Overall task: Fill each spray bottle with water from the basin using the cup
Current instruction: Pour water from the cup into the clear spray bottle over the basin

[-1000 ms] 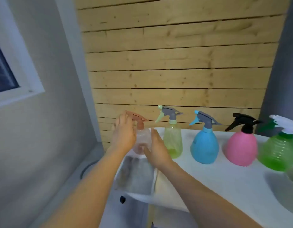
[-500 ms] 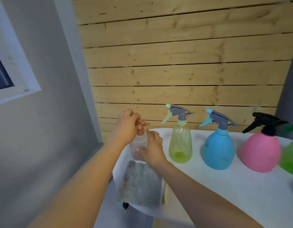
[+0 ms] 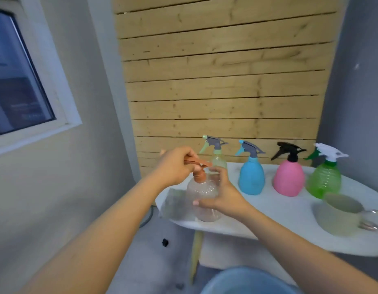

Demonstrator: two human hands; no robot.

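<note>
White and rounded, the table [image 3: 279, 217] stood against a wall of pale wooden slats [image 3: 222, 81]. Nearest, a blue basin [image 3: 247, 281] sat below the table's edge, its contents hidden. Over the near left rim, the right hand [image 3: 223, 196] gripped the clear bottle [image 3: 201, 200], which looked empty, while the left hand [image 3: 175, 166] clasped its brown spray head [image 3: 199, 166]. At right sat a pale cup [image 3: 338, 215]. Behind stood yellow [image 3: 218, 160], blue [image 3: 251, 177], pink [image 3: 288, 179] and green [image 3: 323, 179] bottles.
</note>
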